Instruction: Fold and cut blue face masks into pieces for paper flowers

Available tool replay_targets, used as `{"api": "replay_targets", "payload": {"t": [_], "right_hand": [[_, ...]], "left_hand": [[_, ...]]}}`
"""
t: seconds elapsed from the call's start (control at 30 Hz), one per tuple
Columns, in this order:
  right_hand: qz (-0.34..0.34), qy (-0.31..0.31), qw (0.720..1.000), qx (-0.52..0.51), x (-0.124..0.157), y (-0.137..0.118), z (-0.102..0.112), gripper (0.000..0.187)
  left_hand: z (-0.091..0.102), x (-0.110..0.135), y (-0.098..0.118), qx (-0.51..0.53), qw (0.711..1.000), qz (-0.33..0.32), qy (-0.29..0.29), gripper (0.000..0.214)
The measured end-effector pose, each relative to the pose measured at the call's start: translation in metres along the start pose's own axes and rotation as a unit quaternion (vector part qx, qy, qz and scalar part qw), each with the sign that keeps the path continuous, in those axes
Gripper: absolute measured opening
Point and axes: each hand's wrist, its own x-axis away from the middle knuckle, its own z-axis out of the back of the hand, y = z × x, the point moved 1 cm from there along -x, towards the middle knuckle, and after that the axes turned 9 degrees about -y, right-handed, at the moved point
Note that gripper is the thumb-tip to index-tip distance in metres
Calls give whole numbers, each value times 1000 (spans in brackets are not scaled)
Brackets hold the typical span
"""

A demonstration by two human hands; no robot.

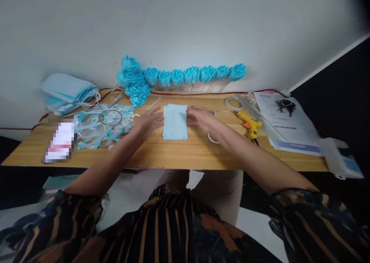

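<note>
Left hand (148, 122) and right hand (204, 118), fingers parted, are flanking a pale-blue rectangular fabric stack (175, 122), seemingly for squaring, needing even pressure.

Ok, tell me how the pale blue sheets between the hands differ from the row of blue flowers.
The pale blue sheets lie flat on the table; the blue flowers line the wall. The sheets are rectangular, the flowers rounded and ruffled. The sheets look paler, the flowers more vivid. Both are blue.
</note>
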Motion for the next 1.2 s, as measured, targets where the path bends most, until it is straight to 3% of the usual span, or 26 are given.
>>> {"api": "replay_targets", "payload": {"t": [0.07,0.17,0.33,0.57,0.67,0.77,0.87,1.0,1.1,1.2], "right_hand": [[-35,-15,999,-19,4,-3,-11,5],[-93,18,994,-51,7,-6,-21,9],[-130,-9,990,-56,7,2,-22,9],[-47,-33,997,-46,0,16,-26,13],[7,-36,999,-35,-2,15,-25,14],[49,-45,997,-42,0,8,-21,17],[105,-53,991,-63,3,-4,-18,21],[187,-22,981,-52,6,-16,-15,25],[211,16,977,-20,4,-16,-11,31],[181,-1,984,-1,0,-9,-9,46]], "left_hand": [[-5,1,0,0,1000,-4,-6,72],[-13,4,0,15,1000,-13,-11,68],[-20,10,0,31,999,-7,2,57],[-29,7,0,1,999,-17,-32,62],[-32,-6,-7,-13,995,-72,-60,64],[-32,-20,-12,-8,988,-141,-60,82],[-29,-29,-9,-1,984,-157,-86,94],[-25,-36,7,-40,977,-163,-131,65],[-24,-39,13,-66,973,-202,-95,53],[-26,-40,12,-88,974,-199,-62,49]]}}
